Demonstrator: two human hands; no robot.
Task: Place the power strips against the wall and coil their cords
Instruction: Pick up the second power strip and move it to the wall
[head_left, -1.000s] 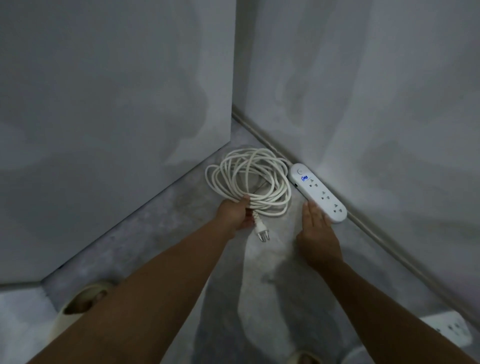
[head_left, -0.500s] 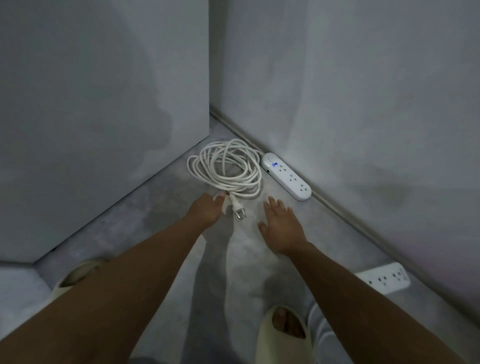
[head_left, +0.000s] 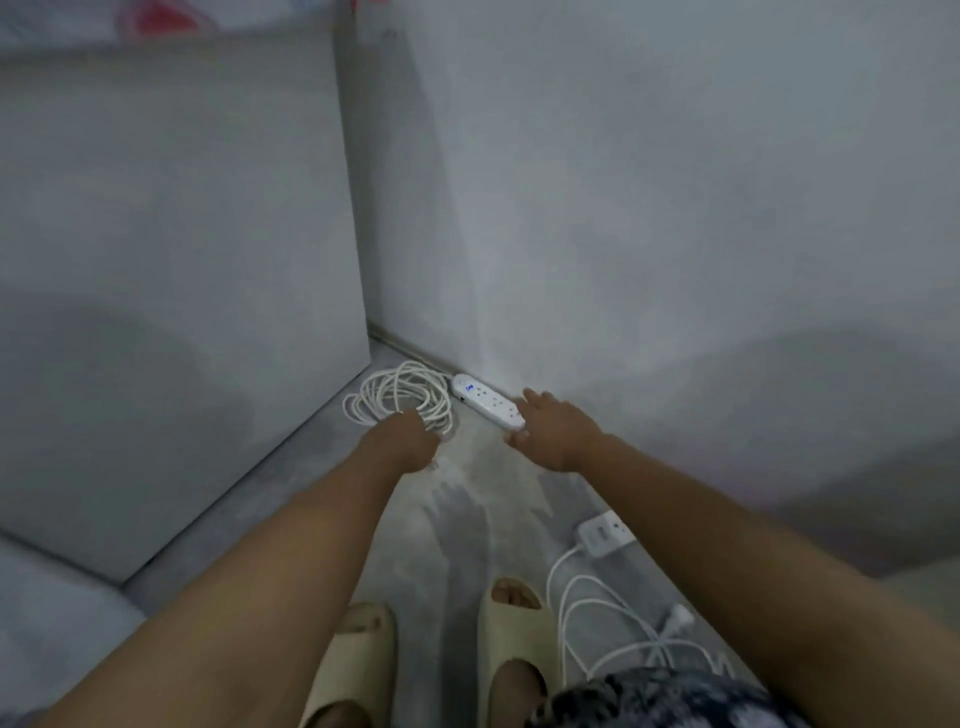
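Two hands, apart: the right hand (head_left: 553, 431) spreads its fingers over the near end of one power strip (head_left: 485, 401) against the wall (head_left: 623, 208); the left hand (head_left: 402, 441) meets the coiled cord (head_left: 400, 395), grip unclear. Two slippers (head_left: 358, 660), then a second strip (head_left: 605, 535) with one loose cord (head_left: 555, 569)

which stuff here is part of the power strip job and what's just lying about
Job: power strip at the wall, its coiled cord, second power strip, its loose cord, left hand, right hand.
Not the job: slippers, worn on the feet.
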